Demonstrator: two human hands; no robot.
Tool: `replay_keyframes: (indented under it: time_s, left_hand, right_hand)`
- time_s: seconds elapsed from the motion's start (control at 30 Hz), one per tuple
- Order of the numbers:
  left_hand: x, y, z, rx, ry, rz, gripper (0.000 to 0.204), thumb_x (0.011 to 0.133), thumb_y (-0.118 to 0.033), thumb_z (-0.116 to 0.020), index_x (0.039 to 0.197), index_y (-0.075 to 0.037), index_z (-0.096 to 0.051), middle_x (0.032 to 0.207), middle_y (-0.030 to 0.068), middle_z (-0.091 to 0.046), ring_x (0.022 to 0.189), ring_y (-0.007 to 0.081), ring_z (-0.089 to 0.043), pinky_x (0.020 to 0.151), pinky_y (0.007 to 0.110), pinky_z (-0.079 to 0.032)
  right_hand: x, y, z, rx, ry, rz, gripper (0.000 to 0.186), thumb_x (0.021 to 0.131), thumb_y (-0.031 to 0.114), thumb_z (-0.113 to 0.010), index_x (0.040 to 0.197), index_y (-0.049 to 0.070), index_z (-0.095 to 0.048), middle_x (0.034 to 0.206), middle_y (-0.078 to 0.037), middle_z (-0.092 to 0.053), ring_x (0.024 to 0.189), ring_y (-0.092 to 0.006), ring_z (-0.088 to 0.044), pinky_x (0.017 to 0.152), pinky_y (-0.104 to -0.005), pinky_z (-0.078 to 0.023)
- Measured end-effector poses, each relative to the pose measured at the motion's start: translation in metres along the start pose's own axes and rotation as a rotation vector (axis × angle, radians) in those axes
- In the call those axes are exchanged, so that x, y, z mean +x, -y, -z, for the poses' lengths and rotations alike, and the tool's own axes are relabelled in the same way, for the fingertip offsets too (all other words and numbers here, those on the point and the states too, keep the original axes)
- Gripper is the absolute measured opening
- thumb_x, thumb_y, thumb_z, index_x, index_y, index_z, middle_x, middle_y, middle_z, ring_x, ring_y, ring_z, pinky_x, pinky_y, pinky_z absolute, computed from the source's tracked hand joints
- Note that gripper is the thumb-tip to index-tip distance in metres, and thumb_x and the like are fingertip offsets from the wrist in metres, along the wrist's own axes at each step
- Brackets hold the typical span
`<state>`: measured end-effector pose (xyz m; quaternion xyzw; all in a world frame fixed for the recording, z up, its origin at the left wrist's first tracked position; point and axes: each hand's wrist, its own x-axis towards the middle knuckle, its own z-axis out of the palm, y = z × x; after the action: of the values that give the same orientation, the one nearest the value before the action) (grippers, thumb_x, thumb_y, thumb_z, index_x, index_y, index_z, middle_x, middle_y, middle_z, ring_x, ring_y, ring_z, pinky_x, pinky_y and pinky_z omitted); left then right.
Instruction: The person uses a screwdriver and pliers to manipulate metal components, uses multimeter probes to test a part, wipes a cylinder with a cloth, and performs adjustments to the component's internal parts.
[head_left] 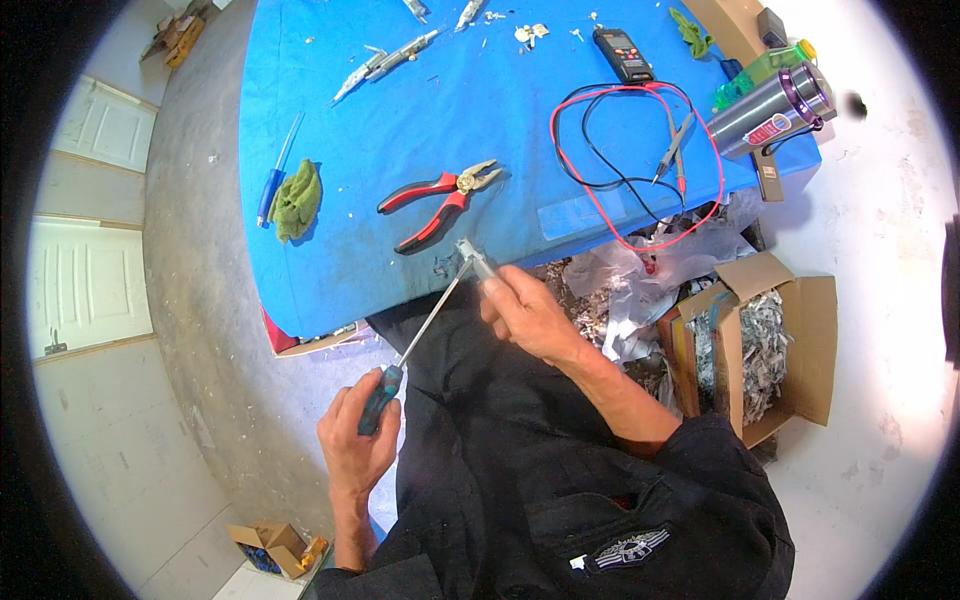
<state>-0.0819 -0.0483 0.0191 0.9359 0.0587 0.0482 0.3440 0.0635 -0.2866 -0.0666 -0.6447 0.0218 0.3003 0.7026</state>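
My left hand (358, 435) is closed round the teal and black handle of a screwdriver (430, 328). Its long shaft points up and to the right, the tip meeting a small grey-white part (474, 257) at the table's near edge. The fingers of my right hand (525, 310) grip that part, whose kind I cannot make out; my fingers hide its lower end. Just beyond it lie pliers (440, 203) with red and black handles, jaws slightly apart. Small dark bits (443, 266) lie beside the part on the blue cloth.
The blue-covered table (400, 130) bears a multimeter (624, 54) with looped leads, a steel flask (768, 112), a green cloth (296, 202), a blue-handled screwdriver (270, 190) and grey broken pieces (385, 65). A cardboard box (810, 350) of shredded scraps stands below right, next to plastic bags (625, 290).
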Motion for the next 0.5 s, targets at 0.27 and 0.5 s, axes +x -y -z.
replay_keyframes:
  time_s: [0.27, 0.5]
  left_hand:
    - [0.0061, 0.0010, 0.0050, 0.006, -0.005, -0.045, 0.041, 0.085, -0.003, -0.077, 0.125, -0.004, -0.071, 0.086, 0.0155, -0.071, 0.071, 0.0264, -0.071, 0.063, 0.035, -0.053]
    - [0.0097, -0.0060, 0.0096, -0.008, 0.024, 0.007, 0.037, 0.086, -0.004, -0.076, 0.123, -0.002, -0.071, 0.088, 0.0146, -0.072, 0.074, 0.0234, -0.071, 0.065, 0.034, -0.054]
  right_hand:
    - [0.0035, -0.0007, 0.0045, -0.218, -0.004, 0.091, 0.028, 0.109, 0.026, -0.053, 0.100, 0.000, -0.057, 0.079, -0.008, -0.065, 0.070, -0.0188, -0.062, 0.067, -0.0378, -0.050]
    - [0.0044, -0.0003, 0.0052, -0.281, -0.007, 0.129, 0.028, 0.108, 0.027, -0.052, 0.104, 0.000, -0.058, 0.080, -0.006, -0.064, 0.066, -0.0139, -0.059, 0.062, -0.0324, -0.049]
